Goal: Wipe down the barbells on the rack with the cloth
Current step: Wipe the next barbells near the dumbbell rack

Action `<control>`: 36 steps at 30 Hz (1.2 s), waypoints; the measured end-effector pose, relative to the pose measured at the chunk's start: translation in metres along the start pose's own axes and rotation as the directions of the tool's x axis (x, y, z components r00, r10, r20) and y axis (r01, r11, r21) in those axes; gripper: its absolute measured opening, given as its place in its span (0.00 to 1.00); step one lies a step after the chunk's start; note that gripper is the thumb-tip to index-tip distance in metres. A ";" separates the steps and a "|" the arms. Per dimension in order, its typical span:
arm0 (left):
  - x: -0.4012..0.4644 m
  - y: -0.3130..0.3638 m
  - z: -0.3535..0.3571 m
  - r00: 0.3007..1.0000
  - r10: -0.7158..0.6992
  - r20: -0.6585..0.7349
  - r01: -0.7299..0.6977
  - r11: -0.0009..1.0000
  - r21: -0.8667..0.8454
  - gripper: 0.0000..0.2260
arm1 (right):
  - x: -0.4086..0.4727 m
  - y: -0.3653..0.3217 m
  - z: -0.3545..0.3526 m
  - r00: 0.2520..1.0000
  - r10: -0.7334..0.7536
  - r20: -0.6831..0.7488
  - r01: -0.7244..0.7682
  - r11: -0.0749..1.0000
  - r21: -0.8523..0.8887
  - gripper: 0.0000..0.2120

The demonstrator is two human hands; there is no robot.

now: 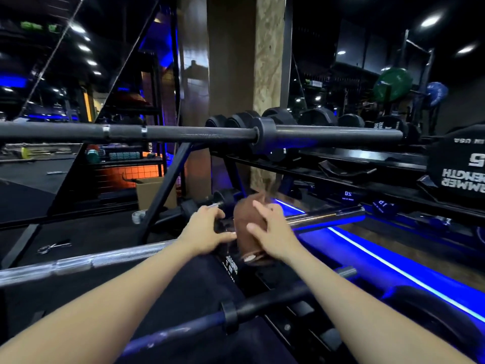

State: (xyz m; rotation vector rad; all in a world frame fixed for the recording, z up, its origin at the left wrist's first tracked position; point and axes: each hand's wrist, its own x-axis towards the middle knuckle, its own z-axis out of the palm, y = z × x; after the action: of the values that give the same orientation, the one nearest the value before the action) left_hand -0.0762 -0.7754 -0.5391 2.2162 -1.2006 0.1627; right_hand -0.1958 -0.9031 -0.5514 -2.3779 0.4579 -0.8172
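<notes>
Right hand is gripping the brown cloth wrapped round the chrome barbell | left hand is clasping the bar's collar beside it | black barbell is lying above.

Beyond your fingers, a rough wooden pillar rises in a dark gym. Round ceiling lights glow overhead, a blue light strip crosses the floor right of them, dumbbells shelved behind.
</notes>
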 end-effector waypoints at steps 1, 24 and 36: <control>0.000 -0.003 0.001 0.999 -0.002 0.045 0.003 1.000 -0.008 0.27 | -0.001 0.002 0.008 0.996 0.004 0.091 0.008 0.990 -0.139 0.29; 0.027 0.002 -0.012 0.978 -0.039 0.203 0.017 0.994 0.108 0.27 | 0.024 0.058 -0.018 0.989 -0.081 0.127 0.150 0.491 -0.858 0.40; 0.078 0.090 0.085 0.963 0.235 0.130 -0.268 0.872 0.410 0.29 | 0.033 0.139 -0.056 0.990 -0.069 -0.122 -0.067 0.533 -0.843 0.46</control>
State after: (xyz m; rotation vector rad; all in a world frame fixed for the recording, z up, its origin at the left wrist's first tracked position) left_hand -0.1168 -0.9157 -0.5384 2.4362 -1.6238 0.4938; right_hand -0.2252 -1.0498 -0.5868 -3.2157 1.1404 -0.8868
